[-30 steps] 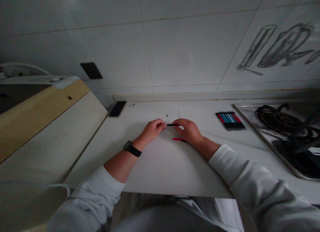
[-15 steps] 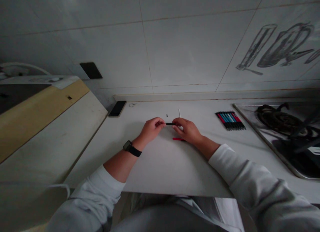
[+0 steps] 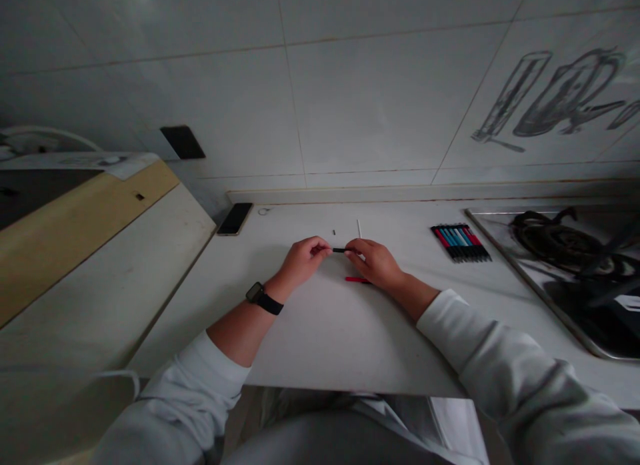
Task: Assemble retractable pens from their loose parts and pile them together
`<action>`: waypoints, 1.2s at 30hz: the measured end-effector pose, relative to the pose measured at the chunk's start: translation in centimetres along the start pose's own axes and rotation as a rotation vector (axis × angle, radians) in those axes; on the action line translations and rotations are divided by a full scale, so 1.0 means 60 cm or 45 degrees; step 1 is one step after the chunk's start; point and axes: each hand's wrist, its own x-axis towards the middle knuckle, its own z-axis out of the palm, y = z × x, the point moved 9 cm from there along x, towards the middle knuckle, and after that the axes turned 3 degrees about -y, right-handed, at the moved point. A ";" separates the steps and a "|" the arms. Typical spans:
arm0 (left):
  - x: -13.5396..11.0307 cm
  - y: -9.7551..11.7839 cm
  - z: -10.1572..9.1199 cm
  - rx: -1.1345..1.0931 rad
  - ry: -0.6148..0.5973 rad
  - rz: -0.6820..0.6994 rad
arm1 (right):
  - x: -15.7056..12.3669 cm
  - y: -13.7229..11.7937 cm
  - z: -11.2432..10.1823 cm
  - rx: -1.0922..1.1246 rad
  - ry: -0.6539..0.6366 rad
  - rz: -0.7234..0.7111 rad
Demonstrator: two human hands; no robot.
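Between my two hands a short black pen part (image 3: 339,250) is held level above the white counter. My left hand (image 3: 304,257) pinches its left end, and my right hand (image 3: 375,259) grips the right end, hiding that tip. Just below my right hand lies a red pen barrel (image 3: 356,279), its right end partly covered. A thin white refill (image 3: 359,229) rests on the counter behind my right hand. Left of the refill is a tiny dark piece (image 3: 334,232), too small to name.
A row of red, blue and black pens (image 3: 461,243) lies to the right, beside a gas stove (image 3: 565,251) with a metal edge. A phone (image 3: 235,219) and a small ring-shaped item (image 3: 264,211) are at the back left. A tiled wall (image 3: 360,105) closes off the back.
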 end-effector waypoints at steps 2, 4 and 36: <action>0.000 0.001 0.000 -0.001 0.000 0.004 | 0.000 0.000 0.000 0.009 0.005 0.000; 0.000 0.001 0.001 0.001 -0.008 0.000 | 0.000 0.000 -0.001 0.026 0.027 -0.025; 0.010 -0.050 -0.037 0.276 0.218 -0.027 | 0.126 0.069 0.031 -0.573 -0.414 0.012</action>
